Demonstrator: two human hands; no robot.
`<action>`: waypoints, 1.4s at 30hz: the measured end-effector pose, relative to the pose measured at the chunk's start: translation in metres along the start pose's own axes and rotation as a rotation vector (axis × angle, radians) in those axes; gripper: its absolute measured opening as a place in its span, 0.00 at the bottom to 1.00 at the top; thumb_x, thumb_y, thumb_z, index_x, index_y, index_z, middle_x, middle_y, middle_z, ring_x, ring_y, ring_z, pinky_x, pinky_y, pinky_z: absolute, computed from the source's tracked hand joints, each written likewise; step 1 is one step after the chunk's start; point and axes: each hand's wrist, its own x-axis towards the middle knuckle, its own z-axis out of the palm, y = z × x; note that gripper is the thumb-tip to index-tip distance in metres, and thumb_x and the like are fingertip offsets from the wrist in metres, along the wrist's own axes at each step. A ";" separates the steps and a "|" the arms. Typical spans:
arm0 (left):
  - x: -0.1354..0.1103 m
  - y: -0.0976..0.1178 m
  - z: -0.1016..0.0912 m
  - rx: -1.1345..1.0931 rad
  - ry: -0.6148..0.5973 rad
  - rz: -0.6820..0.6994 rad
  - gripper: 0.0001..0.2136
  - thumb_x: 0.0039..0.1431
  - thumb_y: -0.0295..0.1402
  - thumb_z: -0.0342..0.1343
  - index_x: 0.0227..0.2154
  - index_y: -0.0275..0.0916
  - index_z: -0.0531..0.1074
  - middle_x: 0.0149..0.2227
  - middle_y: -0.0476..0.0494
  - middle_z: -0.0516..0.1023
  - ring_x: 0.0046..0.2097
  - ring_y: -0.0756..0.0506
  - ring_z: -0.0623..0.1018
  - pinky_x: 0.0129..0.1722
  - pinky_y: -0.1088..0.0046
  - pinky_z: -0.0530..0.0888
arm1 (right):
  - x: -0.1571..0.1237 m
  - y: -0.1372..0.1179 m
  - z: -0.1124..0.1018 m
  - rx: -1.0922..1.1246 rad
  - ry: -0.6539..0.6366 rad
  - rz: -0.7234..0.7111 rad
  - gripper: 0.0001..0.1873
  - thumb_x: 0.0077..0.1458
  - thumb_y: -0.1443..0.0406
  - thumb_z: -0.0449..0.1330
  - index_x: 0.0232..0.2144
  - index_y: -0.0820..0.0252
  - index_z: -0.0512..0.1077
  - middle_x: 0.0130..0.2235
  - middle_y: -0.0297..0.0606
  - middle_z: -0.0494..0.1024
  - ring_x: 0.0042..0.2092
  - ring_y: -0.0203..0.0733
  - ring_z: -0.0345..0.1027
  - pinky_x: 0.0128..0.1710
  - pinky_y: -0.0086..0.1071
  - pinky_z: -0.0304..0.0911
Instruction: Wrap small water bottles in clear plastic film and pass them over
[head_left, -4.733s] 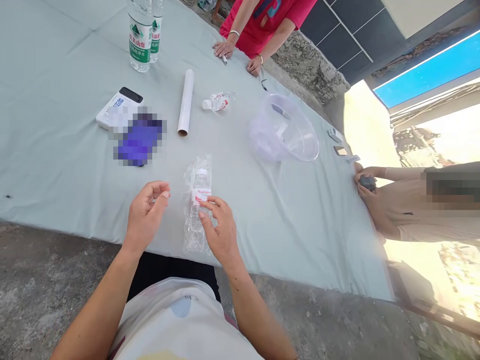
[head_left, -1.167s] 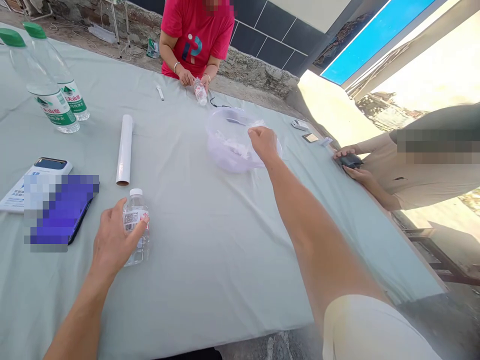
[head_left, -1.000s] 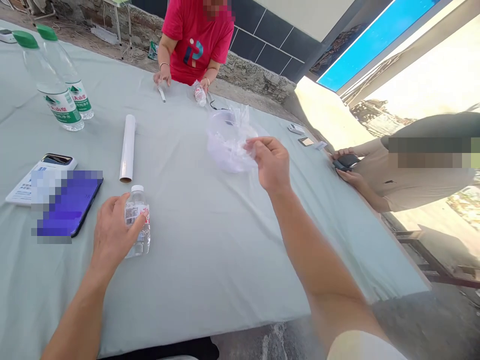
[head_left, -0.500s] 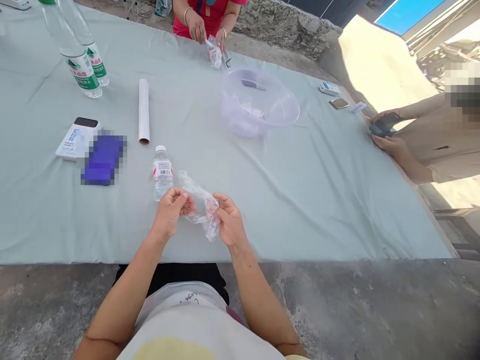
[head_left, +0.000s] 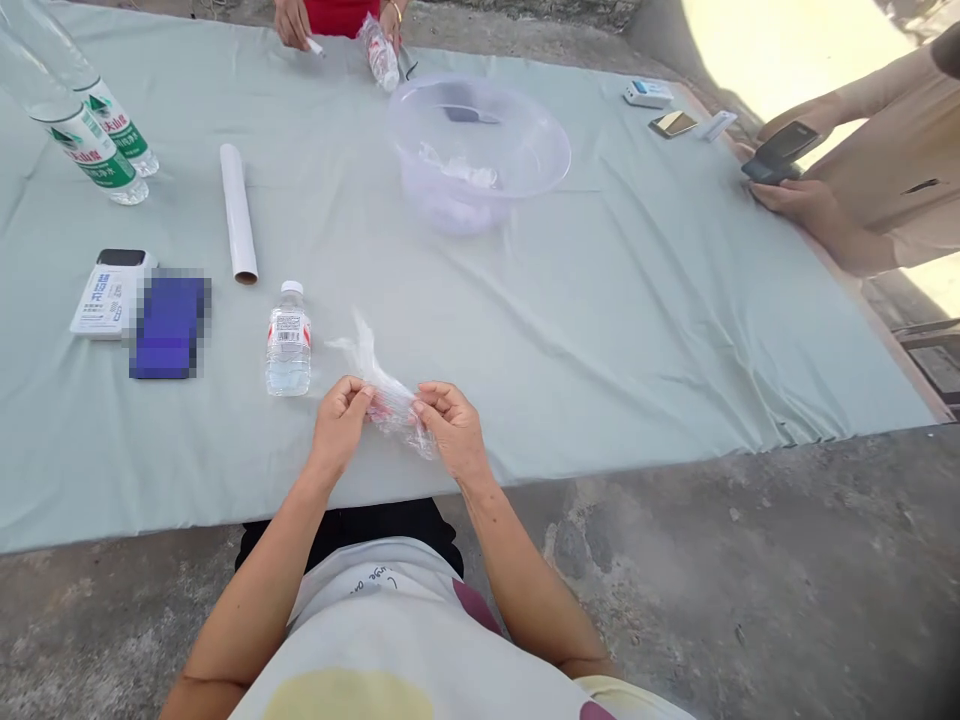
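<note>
A crumpled piece of clear plastic film (head_left: 386, 385) with some red print showing is stretched between my hands, above the table's near edge. My left hand (head_left: 341, 420) pinches its left side between thumb and fingers. The thumb and fingers of my right hand (head_left: 451, 425) are closed on its right side. One loose end of the film sticks up and away from me. Just left of the film stands a small water bottle (head_left: 289, 345) with a white cap and a red and white label, touched by neither hand.
A white roll (head_left: 238, 215), a white box (head_left: 109, 300) and a blurred blue item (head_left: 169, 325) lie left, near two large bottles (head_left: 97, 160). A translucent basin (head_left: 480, 160) holds crumpled plastic. Across, a person's hands (head_left: 296, 20) hold things; at right, another holds a dark device (head_left: 784, 155).
My hands have drawn closer together, and the film between them is pulled straighter. The view has shifted, so the table things sit further left. The person opposite has moved their hands apart.
</note>
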 end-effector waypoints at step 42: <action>-0.038 0.026 -0.071 0.603 0.201 -0.198 0.18 0.58 0.49 0.57 0.44 0.42 0.73 0.32 0.48 0.80 0.24 0.48 0.75 0.25 0.71 0.72 | 0.034 -0.028 -0.070 -0.121 0.283 0.036 0.19 0.50 0.50 0.63 0.39 0.55 0.73 0.37 0.36 0.80 0.31 0.35 0.70 0.29 0.30 0.65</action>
